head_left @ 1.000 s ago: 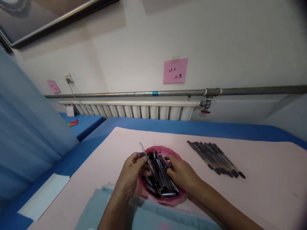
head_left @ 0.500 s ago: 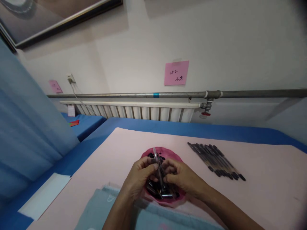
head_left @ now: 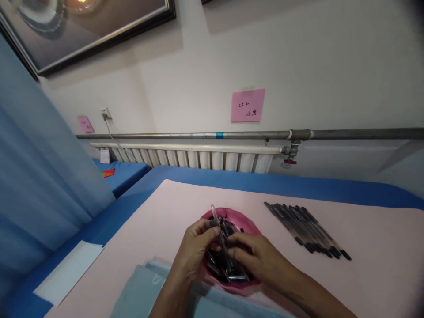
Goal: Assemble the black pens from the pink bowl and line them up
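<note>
My left hand (head_left: pixel 198 243) pinches a clear pen barrel (head_left: pixel 214 213) between thumb and fingers, its upper end pointing away from me. My right hand (head_left: pixel 256 255) is closed beside the barrel's lower part, fingertips pressed together; what they hold, if anything, is hidden. Both hands are over a pink bowl (head_left: pixel 243 216) with a wavy rim. Inside lie loose black pen parts (head_left: pixel 215 267), among them dark caps, partly covered by my fingers. To the right, several black-capped pens (head_left: pixel 303 229) lie side by side in a slanted row.
A pink sheet (head_left: pixel 185 198) covers much of the blue table (head_left: pixel 232 174). Folded light-blue cloth (head_left: pixel 139 287) lies at the near edge, and white paper (head_left: pixel 69 271) at the left. Behind are a radiator (head_left: pixel 198 158) and a pipe; a blue curtain (head_left: pixel 43 168) hangs at left.
The whole view has shifted slightly. My right hand's fingers have drawn closer together beside the barrel. My left hand keeps its pinch on it.
</note>
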{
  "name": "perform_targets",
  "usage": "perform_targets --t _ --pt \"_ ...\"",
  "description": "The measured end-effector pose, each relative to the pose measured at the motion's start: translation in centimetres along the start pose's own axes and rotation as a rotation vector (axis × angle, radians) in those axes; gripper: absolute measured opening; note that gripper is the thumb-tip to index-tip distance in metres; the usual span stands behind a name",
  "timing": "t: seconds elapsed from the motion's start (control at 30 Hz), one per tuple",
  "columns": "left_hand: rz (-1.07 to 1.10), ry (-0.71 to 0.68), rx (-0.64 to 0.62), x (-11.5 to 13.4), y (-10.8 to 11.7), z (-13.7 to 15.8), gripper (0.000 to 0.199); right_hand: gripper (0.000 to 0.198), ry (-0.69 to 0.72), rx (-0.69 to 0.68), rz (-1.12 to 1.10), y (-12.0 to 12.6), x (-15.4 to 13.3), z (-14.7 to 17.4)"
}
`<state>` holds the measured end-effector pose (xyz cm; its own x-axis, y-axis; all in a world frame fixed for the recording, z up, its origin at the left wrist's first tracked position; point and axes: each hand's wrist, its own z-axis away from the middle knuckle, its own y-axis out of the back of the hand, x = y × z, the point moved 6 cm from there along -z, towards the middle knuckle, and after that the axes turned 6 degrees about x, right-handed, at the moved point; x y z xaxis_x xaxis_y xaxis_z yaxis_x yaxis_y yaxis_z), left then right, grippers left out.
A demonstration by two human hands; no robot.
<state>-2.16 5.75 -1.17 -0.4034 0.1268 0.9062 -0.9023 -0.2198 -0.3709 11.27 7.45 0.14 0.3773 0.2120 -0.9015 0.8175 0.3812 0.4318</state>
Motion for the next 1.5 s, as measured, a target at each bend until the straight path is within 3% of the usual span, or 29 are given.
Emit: perform_targets --t 0.17,0.4,0.6,0.77,0.9,1.5 --pt "0.009 0.045 -0.019 -0.2 -0.4 0.2 0.027 0.009 -0.206 -0.063 -0.232 -1.1 1.1 0.4" --pt "0.085 0.120 -0.007 -0.3 -0.4 0.3 0.025 0.003 -0.217 -0.062 -0.444 -0.8 1.7 0.3" --pt "0.167 0.097 0.025 0.0 0.0 0.2 0.022 0.016 -0.268 0.054 -0.594 0.1 1.3 0.3" --pt "0.254 0.064 0.055 0.5 0.4 0.0 0.023 0.025 -0.180 0.292 -0.835 2.0 0.6 0.5" --pt "0.331 0.085 0.075 0.4 0.4 0.0 0.023 0.027 -0.076 0.428 -0.877 3.2 0.0 0.8" --pt "0.426 0.172 0.054 -0.5 -0.5 0.4 0.018 0.026 -0.013 0.493 -0.897 3.8 -0.4 1.0"
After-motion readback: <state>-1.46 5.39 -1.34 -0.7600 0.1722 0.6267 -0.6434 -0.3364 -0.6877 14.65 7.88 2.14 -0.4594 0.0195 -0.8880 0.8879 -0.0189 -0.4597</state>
